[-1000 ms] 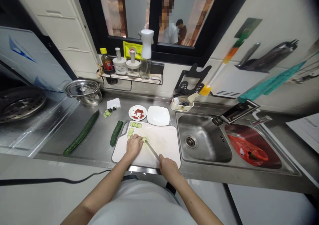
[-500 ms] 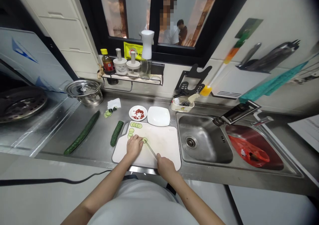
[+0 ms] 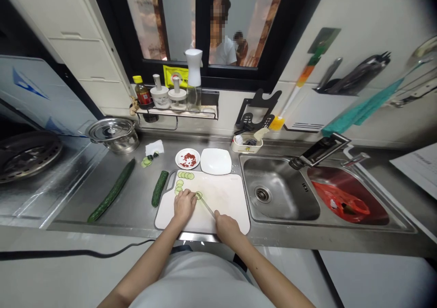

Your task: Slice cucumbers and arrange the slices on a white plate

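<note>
Overhead, the stainless surface runs from a lidded pot at the left to a double sink at the right, whose far basin holds a red bag. A white cutting board lies just left of the sink; a whole cucumber and a shorter cucumber half lie on the surface to its left, apart from each other. Behind the board stand a small dish of red bits and an empty white plate. The left hand is curled down over a cucumber piece that it almost wholly hides; only the cut end shows, on the board beside the fingertips. The right hand is clenched on the handle of a knife, whose blade slants up and left to meet that cut end. Finished slices lie in a loose group at the board's far left corner. Compared with a second ago, the right hand has drawn nearer the body and slightly left, so less blade shows between the hands, while the left hand keeps its place and the slice group looks unchanged; judged from this, a cutting stroke is under way and no new slice has yet joined the group.
</note>
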Demonstrator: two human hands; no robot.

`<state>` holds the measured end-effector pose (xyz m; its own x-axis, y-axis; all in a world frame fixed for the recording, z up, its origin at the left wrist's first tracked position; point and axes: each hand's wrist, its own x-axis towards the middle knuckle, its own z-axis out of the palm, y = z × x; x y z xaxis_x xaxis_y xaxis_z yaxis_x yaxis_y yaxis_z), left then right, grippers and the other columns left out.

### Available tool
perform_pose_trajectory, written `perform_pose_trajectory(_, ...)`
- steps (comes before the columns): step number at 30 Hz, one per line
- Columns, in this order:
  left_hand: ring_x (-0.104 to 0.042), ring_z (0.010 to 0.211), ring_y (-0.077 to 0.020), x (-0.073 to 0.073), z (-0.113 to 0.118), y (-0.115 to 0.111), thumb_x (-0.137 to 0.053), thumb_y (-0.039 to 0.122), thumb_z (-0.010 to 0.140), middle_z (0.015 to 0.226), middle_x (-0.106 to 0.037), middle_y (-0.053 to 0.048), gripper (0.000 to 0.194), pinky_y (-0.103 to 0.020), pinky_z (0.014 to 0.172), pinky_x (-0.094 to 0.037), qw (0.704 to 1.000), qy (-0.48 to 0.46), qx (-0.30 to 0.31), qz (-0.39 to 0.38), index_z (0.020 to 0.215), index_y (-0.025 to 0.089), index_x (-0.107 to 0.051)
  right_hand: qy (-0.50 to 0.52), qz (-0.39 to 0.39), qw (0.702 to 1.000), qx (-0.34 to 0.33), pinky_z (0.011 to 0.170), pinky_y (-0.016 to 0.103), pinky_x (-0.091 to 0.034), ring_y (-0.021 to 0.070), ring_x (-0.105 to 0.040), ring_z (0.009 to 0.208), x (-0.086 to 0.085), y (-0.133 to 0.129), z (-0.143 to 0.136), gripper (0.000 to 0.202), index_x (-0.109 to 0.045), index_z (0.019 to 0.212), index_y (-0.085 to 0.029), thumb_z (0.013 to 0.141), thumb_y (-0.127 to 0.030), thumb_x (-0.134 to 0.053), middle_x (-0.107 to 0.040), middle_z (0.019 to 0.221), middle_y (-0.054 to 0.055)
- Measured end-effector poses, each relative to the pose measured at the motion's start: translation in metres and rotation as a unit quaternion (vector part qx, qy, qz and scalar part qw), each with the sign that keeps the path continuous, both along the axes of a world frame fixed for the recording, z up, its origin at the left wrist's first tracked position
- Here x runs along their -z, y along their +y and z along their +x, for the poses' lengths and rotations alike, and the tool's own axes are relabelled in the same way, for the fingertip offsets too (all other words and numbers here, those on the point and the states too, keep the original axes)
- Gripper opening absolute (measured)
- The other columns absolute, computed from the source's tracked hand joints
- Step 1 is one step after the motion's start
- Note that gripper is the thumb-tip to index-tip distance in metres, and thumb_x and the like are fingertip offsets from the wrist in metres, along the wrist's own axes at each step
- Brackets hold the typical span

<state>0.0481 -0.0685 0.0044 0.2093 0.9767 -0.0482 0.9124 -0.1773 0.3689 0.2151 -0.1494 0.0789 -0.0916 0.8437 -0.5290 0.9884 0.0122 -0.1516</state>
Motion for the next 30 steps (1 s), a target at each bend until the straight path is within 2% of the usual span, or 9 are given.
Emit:
perform_pose_trajectory(12,-0.052,0.098,-0.0213,-0.003,0.001,0.001,-0.042,0.032,0.094,0.101,-0.062,-0.007,0.03,-0.033,0.088,-0.035,1.0,0.015,0.011,-0.004,0.105,0.023,-0.069,0.007,0.033,0.999,0.01,0.074,0.031,-0.047,0.0235,-0.067,0.094,0.013,0.0,0.0,0.036,-0.054,0.116,-0.014,0.087,-0.006,-0.035,-0.069,0.095,0.016)
perform_pose_trajectory(24,-0.052,0.097,-0.0225,-0.002,0.002,0.003,-0.042,0.03,0.094,0.099,-0.061,-0.007,0.028,-0.035,0.084,-0.035,0.998,0.047,0.044,0.011,0.103,0.025,-0.068,-0.01,0.024,1.0,0.014,0.078,0.031,-0.047,0.0243,-0.065,0.1,0.016,0.001,-0.003,0.044,-0.051,0.126,-0.013,0.086,-0.003,-0.036,-0.069,0.099,0.016)
perform_pose_trajectory(30,-0.052,0.096,-0.0222,-0.004,0.002,0.003,-0.041,0.03,0.094,0.099,-0.061,-0.007,0.028,-0.034,0.085,-0.035,0.997,0.054,0.046,0.019,0.102,0.025,-0.068,-0.007,0.024,0.999,0.022,0.078,0.032,-0.047,0.0255,-0.066,0.098,0.014,0.001,-0.002,0.045,-0.053,0.124,-0.013,0.086,-0.001,-0.033,-0.069,0.1,0.017)
